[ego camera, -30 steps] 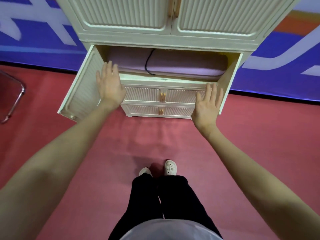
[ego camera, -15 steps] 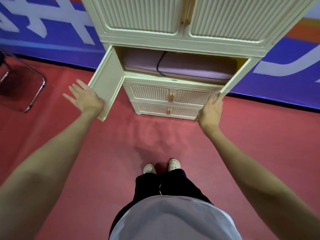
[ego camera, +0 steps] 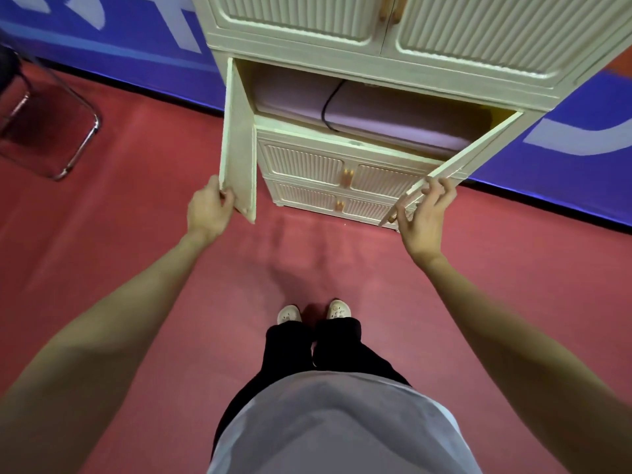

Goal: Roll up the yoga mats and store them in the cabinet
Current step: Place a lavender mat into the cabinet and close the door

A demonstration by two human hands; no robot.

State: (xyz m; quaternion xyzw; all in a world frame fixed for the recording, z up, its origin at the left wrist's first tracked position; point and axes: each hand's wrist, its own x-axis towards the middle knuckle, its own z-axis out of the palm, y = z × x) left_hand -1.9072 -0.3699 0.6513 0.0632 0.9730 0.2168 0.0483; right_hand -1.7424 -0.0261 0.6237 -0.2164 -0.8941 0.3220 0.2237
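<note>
A cream ribbed cabinet (ego camera: 376, 42) stands against the wall, its middle compartment open. A rolled pale purple yoga mat (ego camera: 393, 114) lies inside, bound by a black strap (ego camera: 330, 104). The compartment's left door (ego camera: 237, 142) swings outward, and my left hand (ego camera: 208, 208) grips its lower outer edge. The right door (ego camera: 458, 162) is seen almost edge-on, and my right hand (ego camera: 424, 213) holds its end between thumb and fingers.
Red floor covering (ego camera: 136, 234) spreads in front of the cabinet. A chrome-framed chair (ego camera: 68, 131) stands at the left. A blue and white banner (ego camera: 564, 138) runs along the wall. My feet in white shoes (ego camera: 313, 313) stand close to the cabinet's lower doors (ego camera: 342, 172).
Both hands left the compartment's front and moved outward to the doors. My left hand now grips the left door's edge, my right hand holds the right door, and both doors have swung inward.
</note>
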